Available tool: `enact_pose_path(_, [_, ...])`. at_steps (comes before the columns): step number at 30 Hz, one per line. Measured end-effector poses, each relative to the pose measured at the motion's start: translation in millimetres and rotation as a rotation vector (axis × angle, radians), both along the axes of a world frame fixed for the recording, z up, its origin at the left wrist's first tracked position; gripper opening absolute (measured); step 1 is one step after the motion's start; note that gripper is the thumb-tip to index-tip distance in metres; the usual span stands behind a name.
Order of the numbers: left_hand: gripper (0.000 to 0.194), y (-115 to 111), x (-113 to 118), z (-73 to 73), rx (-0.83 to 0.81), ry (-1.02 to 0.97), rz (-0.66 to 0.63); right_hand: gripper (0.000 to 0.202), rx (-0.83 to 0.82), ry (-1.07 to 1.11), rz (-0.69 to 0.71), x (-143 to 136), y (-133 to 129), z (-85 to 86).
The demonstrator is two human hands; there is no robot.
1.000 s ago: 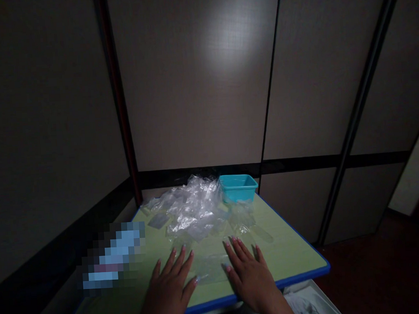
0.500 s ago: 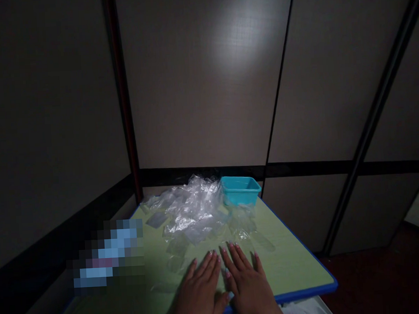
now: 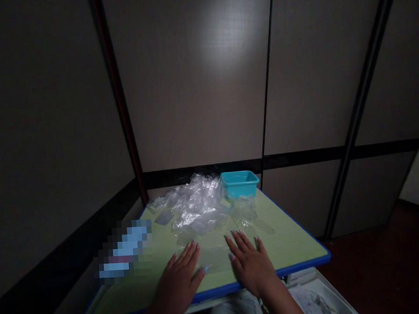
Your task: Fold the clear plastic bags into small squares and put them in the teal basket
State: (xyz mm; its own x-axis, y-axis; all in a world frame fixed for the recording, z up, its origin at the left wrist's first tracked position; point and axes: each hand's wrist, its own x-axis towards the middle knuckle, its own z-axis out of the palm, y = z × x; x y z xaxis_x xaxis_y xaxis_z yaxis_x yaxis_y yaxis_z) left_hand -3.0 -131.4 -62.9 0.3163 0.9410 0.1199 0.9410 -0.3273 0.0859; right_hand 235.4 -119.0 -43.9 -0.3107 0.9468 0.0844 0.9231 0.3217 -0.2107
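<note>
My left hand (image 3: pixel 179 282) lies flat with spread fingers on the green tabletop near its front edge. To the right, my right hand (image 3: pixel 250 262) is also flat, fingers apart. Between them a thin clear plastic bag (image 3: pixel 216 259) lies spread on the table, touching or close to the fingertips of both hands. Beyond the hands sits a heap of crumpled clear plastic bags (image 3: pixel 198 204). Some looser clear bags (image 3: pixel 247 216) lie just past my right fingertips.
A turquoise basket (image 3: pixel 241 188) stands at the back of the blue-edged table (image 3: pixel 294 237). Something blue and pixelated (image 3: pixel 125 250) is at the left edge. Panelled doors (image 3: pixel 200 106) rise behind. A white tray (image 3: pixel 329 291) is below the front right edge.
My hands have moved apart from near each other, the left one going left, and the clear bag between them now shows. The view has tilted slightly.
</note>
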Motion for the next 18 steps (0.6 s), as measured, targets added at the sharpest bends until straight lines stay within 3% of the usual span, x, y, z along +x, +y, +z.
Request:
enact_pose_path(5, [0.052,0,-16,-2.0,0.007,0.030,0.050,0.053,0.009,-0.018,-0.016,-1,1,-1.2])
enact_pose_path(18, [0.054,-1,-17,-4.7,0.005,0.039,0.071,0.057,0.046,-0.065,-0.116,14,0,-8.0])
